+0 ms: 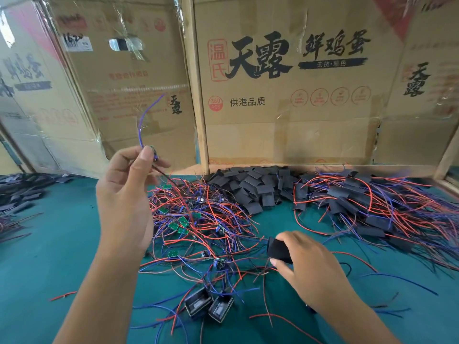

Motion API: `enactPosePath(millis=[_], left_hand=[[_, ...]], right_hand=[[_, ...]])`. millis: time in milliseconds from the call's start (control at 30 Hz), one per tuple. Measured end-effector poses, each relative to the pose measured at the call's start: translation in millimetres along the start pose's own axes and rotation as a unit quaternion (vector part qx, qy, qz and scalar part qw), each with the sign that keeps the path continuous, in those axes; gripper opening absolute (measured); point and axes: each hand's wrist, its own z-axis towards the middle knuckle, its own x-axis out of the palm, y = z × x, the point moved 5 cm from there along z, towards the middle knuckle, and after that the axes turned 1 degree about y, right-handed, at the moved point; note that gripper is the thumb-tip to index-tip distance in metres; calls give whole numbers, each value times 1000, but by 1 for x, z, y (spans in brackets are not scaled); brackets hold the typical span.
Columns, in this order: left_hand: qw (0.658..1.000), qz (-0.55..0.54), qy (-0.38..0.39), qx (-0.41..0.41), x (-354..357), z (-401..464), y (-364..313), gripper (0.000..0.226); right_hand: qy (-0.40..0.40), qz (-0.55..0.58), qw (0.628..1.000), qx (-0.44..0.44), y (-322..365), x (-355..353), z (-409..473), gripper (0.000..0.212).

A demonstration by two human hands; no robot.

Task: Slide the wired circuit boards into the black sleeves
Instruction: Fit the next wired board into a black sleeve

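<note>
Head view, circuit board (154, 152) in left grip (129, 194)

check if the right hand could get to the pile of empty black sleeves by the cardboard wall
Probably yes: the pile of empty black sleeves lies open ahead, only loose wires between, but the right hand already grips one black sleeve.

L hand (125, 194) raised, fingertips pinched shut on sth small; R hand (308, 266) held low, fingers curled in a grip.
</note>
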Motion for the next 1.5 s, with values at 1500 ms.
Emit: enactPosePath(millis=[1500], left_hand=[[965,-170,-97,-172,37,-69,71,18]], right_hand=[[0,382,923,43,71,25,-36,30]])
